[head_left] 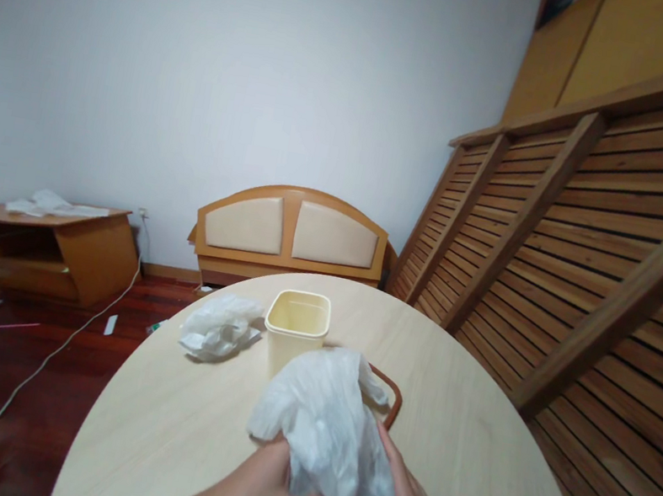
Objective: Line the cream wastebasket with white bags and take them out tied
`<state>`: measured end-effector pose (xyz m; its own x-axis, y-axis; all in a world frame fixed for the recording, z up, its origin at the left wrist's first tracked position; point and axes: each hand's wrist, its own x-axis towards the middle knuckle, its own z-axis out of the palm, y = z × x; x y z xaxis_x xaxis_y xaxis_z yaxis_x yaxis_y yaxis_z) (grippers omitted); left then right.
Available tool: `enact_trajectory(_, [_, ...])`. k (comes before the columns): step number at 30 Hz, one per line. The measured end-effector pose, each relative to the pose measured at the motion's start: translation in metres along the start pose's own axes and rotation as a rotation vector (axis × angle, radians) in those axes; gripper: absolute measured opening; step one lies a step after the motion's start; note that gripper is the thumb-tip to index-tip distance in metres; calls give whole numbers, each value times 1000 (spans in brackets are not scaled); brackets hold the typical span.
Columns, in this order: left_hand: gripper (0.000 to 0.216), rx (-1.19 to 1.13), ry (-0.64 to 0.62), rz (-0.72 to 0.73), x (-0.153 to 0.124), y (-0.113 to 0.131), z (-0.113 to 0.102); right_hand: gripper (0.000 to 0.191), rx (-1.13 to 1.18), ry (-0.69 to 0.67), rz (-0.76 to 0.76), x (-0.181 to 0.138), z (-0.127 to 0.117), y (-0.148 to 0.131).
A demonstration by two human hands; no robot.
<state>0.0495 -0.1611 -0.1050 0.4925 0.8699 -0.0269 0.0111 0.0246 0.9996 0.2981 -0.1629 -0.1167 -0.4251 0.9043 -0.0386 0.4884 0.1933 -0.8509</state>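
A crumpled white plastic bag [331,428] is held over the near part of the round table [482,446]. My left hand [276,490] grips its lower left side, the thumb pressed across the front. On the other side my right hand [410,493] holds the bag's right edge, its fingers partly hidden behind the plastic. Just behind the bag stands an upright cream plastic bin [297,327], its top open. A brown rounded frame [395,400] lies on the table, partly covered by the bag. Left of the bin rests a second crumpled plastic bag [221,327].
A headboard [291,232] with two padded panels stands against the far wall. Slatted wooden panels [535,258] lean along the right. At left, a low wooden cabinet [67,253] carries white sheets, and a pale cable [63,346] crosses the dark red floor.
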Motion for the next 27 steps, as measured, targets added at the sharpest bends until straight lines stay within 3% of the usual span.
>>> enact_trajectory(3, [73, -139, 148, -3, 1, 1, 3, 103, -14, -13, -33, 1, 1, -2])
enact_trajectory(6, [91, -146, 321, 39, 2, 5, 1, 84, 168, -11, -48, 7, -1, -12])
enact_trajectory(8, [102, -130, 363, 104, 2, 10, -2, 80, 339, 2, -58, 12, -2, -19])
enact_trajectory(13, [107, -99, 253, 176, 1, 13, -6, 105, 654, 37, -169, 27, 7, -29])
enact_trajectory(16, [101, -60, 236, 168, 3, 7, -7, 123, 772, 7, -117, 34, 15, -36])
enact_trajectory(20, [92, -99, 193, 71, 2, -2, -9, 126, 836, 28, -11, 38, 24, -46])
enact_trajectory(24, [90, -50, 98, 35, -3, -8, -6, 138, 782, -50, -128, 40, 30, -49])
enact_trajectory(27, [83, 79, 116, 51, -8, -12, -2, 130, 761, -13, -122, 38, 35, -48])
